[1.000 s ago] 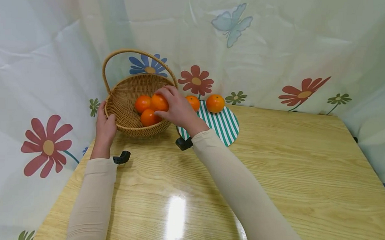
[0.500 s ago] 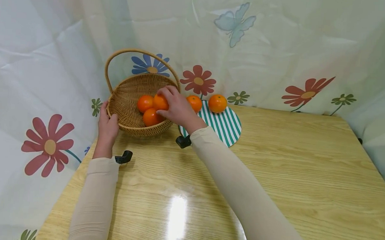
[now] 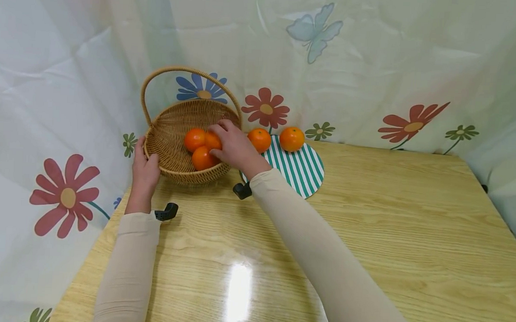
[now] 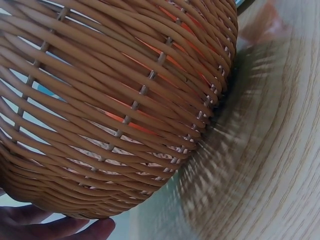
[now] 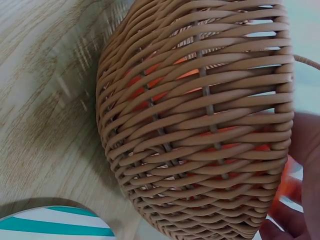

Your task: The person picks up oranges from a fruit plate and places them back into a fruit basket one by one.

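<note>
A wicker basket (image 3: 167, 150) with an arched handle stands at the table's back left. My left hand (image 3: 146, 171) grips its left rim; in the left wrist view, fingers (image 4: 95, 227) curl under the wicker. My right hand (image 3: 237, 148) reaches over the basket's right rim, its fingers around an orange (image 3: 213, 141) that they partly cover. Two more oranges lie inside, one to the left (image 3: 195, 140) and one nearer the front (image 3: 204, 158). In the right wrist view the basket wall hides much of my right hand (image 5: 302, 150).
Right of the basket lies a round green-and-white striped mat (image 3: 301, 170). Two oranges rest at its back edge, one (image 3: 259, 140) beside my right hand and one (image 3: 291, 139) farther right. A flower-print curtain (image 3: 356, 79) hangs behind the wooden table (image 3: 389, 224).
My right hand has sunk slightly into the basket with its orange, and less of that orange shows. My left hand keeps its grip on the rim. The head view shifted a little.
</note>
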`<state>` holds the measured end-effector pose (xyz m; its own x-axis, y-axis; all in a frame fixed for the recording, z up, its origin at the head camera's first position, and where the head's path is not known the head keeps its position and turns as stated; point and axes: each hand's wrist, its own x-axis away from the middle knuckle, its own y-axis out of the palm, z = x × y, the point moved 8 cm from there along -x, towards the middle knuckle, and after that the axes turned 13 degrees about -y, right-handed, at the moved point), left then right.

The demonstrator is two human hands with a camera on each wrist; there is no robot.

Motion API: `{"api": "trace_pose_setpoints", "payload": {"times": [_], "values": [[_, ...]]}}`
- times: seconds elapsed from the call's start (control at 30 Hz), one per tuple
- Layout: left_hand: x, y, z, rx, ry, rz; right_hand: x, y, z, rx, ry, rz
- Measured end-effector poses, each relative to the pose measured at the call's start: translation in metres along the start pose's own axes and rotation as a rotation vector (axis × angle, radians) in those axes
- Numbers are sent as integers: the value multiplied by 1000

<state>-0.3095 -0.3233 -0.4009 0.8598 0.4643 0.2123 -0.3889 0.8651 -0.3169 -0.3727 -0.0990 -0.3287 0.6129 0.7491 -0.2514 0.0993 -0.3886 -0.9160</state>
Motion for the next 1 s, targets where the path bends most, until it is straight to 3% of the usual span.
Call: {"api": "trace_pose_setpoints", "payload": {"times": [0.3,0.47,0.73,1.0], "values": [[-1,1,-1,-8,0,4,6,4,3,41,0,-42],[0,1,-1,0,-5,-4,14,2,4,9,-16,-5],[2,1,0,-18,-13,0,37,-8,9,-73,-68,185],[4,0,-3,-6,-35,2,63,-18,29,-75,-34,416]]}}
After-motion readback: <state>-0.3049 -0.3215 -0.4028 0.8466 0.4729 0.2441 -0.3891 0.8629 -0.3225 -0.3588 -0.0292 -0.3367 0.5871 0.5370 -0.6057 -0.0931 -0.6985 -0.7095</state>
